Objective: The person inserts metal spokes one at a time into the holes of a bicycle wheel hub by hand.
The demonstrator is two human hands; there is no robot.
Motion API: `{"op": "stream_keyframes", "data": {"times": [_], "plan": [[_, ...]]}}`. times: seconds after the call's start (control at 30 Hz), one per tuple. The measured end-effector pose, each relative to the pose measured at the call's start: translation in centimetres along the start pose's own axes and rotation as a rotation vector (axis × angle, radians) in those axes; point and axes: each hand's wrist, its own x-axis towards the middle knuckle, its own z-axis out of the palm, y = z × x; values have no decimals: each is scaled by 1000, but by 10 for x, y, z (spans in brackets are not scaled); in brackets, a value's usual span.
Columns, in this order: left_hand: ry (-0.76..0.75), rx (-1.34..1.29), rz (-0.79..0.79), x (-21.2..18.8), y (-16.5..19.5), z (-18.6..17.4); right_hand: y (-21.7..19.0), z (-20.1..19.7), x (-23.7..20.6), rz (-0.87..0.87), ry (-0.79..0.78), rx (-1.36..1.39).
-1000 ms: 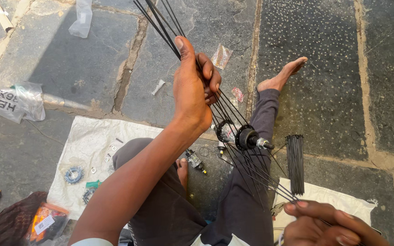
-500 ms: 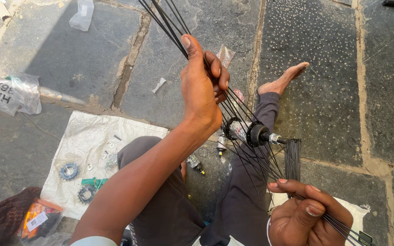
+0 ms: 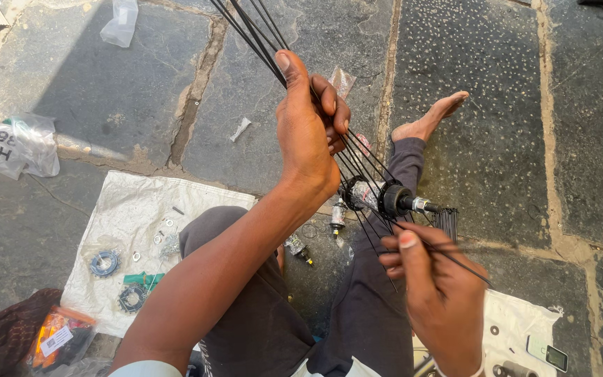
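Left hand (image 3: 308, 132): fingers closed round black spoke bundle (image 3: 259, 38), raised far of lap | Right hand (image 3: 437, 293): pinches one spoke (image 3: 455, 257) near hub (image 3: 389, 199) | Hub: over right knee | Advice: keep bundle fanned, feed single spoke squarely through flange hole

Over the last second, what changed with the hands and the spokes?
The right hand rose from the bottom edge of the view toward the hub, and its fingers now pinch a single black spoke. The left hand stayed closed around the bundle of spokes above the hub. The hub sits where it was by the knee, and the white cloth with its small parts is unchanged.
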Motion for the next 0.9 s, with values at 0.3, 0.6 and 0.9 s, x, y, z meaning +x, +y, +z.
{"op": "stream_keyframes", "data": {"times": [0.3, 0.6, 0.9], "plan": [[4, -1, 46, 2, 1, -4, -26, -47, -25, 40, 93, 92], [5, -18, 33, 2, 2, 2, 32, -24, -46, -422, 543, -42], [0, 12, 55, 2, 0, 1, 13, -11, -33, -377, 447, -33]]}}
